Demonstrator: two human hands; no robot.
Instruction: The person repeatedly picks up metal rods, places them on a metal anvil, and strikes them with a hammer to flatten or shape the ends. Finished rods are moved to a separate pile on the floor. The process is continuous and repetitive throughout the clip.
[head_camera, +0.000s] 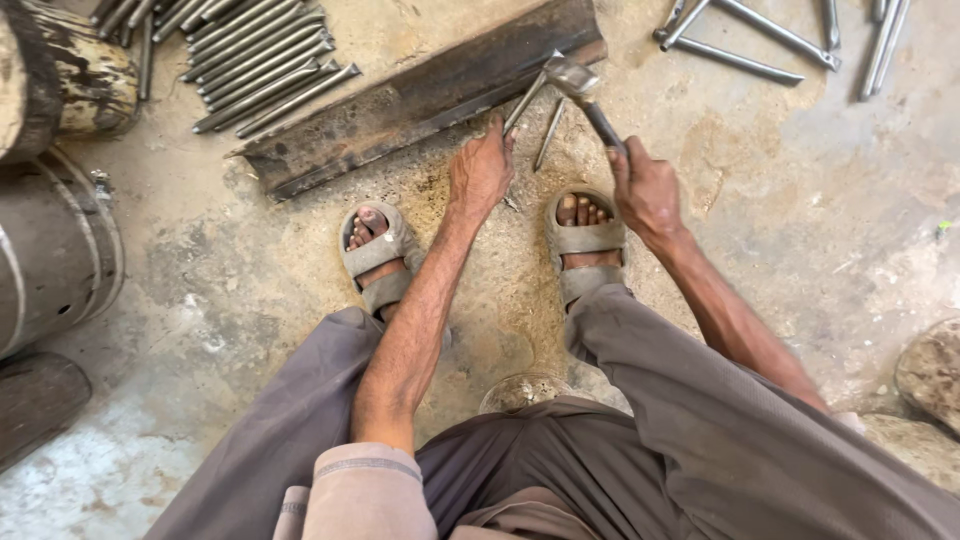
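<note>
Head view — the right hand (645, 190) is closed round the dark handle of a steel-headed hammer (572, 75); the head sits just above and left of that grip, over the near edge of a long rusty iron beam (420, 95) lying slantwise on the floor. The left hand (480, 172) pinches the lower end of a thin grey metal rod (525, 102), whose upper end leans onto the beam under the hammer head. A second short rod (548, 135) lies on the ground just right of the left fingers.

Step, as judged: rod set on the beam as an anvil, hammer at or near the strike point. A next blow would call for the left grip to keep the rod steady and the fingers clear of the head.

Room — beyond the grips lies the beam's edge; toward the body, two sandalled feet (585, 235) close beneath both hands. Bare concrete floor (800, 200) opens to the right of the hammer hand; a pile of grey rods (260, 60) lies well left, further rods (760, 40) up right
</note>
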